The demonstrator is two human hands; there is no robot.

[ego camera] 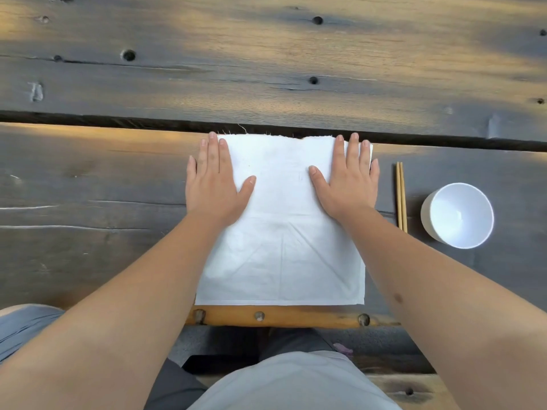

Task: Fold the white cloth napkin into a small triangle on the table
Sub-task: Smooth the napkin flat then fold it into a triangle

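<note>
a: head view, quick read: white square cloth napkin (281, 232) lies flat on the dark weathered plank bench (88, 187), near edge right by the bench lip, far frayed edge along the gap btw planks.

b: hands?

a: left hand (214, 182) and right hand (346, 180) both flat, fingers straight, palms pressing the far corners. no grip on anything, just holding it down.

b: how'll it handle?

a: my guess: light, thin, soft, limp, keeps creases (faint fold lines show). prob slides a bit on wood, so pin one corner w/ one hand. frayed far edge may shed threads.

b: where to take it?

a: pinch a far corner, bring it diag to the opposite near corner. pair of pale wooden chopsticks (401, 196) and round white bowl (458, 216) sit right of it, apart from the cloth.
</note>
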